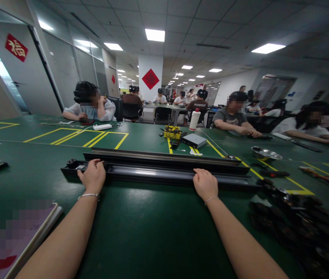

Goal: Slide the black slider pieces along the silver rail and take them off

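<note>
A long black channel-shaped rail (149, 173) with a shiny inner face lies crosswise on the green table in front of me. My left hand (93, 176) is closed around it near its left end, beside a dark end fitting (73, 164). Farther along to the right, my right hand (206, 184) has its fingers curled over the same rail; its thumb is hidden. Directly behind lies a second long black strip (164, 157), parallel to the first and touched by neither hand.
Many small black parts (295, 221) are heaped at the right. A metal bowl (266, 154), grey box (194, 140), yellow container with cables (173, 132) and white bottle (194, 119) stand farther back. A notebook (33, 240) lies near left. Several people sit around.
</note>
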Demonstrator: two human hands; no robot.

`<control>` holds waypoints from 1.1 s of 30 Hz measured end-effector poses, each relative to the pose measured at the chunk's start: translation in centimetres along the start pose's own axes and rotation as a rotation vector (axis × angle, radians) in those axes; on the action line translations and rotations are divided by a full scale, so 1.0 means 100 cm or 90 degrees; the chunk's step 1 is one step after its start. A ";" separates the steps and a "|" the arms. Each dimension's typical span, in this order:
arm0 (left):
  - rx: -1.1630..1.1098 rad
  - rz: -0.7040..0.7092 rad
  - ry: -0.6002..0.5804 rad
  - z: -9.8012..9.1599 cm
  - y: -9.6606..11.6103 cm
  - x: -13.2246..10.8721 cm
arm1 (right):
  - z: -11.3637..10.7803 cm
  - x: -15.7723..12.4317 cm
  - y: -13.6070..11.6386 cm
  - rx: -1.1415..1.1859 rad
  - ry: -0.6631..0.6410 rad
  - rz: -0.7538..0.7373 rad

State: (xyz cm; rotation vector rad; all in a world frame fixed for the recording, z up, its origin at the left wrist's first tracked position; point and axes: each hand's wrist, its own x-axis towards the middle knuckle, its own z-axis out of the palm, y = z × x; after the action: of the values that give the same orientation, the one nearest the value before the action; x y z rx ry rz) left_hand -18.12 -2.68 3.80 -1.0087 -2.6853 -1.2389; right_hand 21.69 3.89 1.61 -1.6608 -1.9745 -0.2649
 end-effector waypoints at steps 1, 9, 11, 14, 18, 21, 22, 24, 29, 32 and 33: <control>-0.001 0.010 0.004 0.000 -0.002 0.001 | 0.000 0.000 0.000 -0.002 -0.002 0.001; 0.055 0.044 0.036 0.006 -0.009 -0.001 | 0.002 0.000 0.001 -0.015 -0.006 0.002; 0.073 0.039 0.048 0.005 -0.007 -0.002 | 0.001 0.000 0.000 -0.015 -0.002 0.003; 0.115 0.025 0.054 0.003 -0.004 -0.001 | 0.001 0.000 0.000 -0.014 0.004 0.000; 0.148 0.023 0.035 0.001 -0.003 -0.001 | 0.000 -0.001 -0.001 -0.010 0.004 0.002; 0.148 0.012 0.032 0.000 -0.002 -0.002 | -0.001 -0.001 -0.001 -0.008 0.002 0.005; 0.145 0.009 0.032 0.000 -0.002 -0.002 | -0.001 -0.001 -0.001 -0.007 0.001 0.006; 0.142 0.004 0.027 0.000 -0.001 -0.003 | 0.000 -0.001 -0.001 -0.005 0.000 0.007; 0.132 0.004 0.010 0.001 -0.001 -0.003 | 0.000 -0.001 -0.001 -0.004 0.001 0.009; 0.124 0.002 0.011 0.003 -0.001 -0.002 | -0.001 -0.001 -0.002 -0.004 0.002 0.008; 0.126 0.000 0.008 0.003 -0.001 -0.002 | -0.002 -0.001 -0.002 -0.005 0.003 0.007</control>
State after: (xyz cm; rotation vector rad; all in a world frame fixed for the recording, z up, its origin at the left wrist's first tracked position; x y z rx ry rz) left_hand -17.95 -2.65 3.45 -0.9720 -2.7303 -0.9523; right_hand 21.53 3.68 1.73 -1.6741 -1.9630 -0.2712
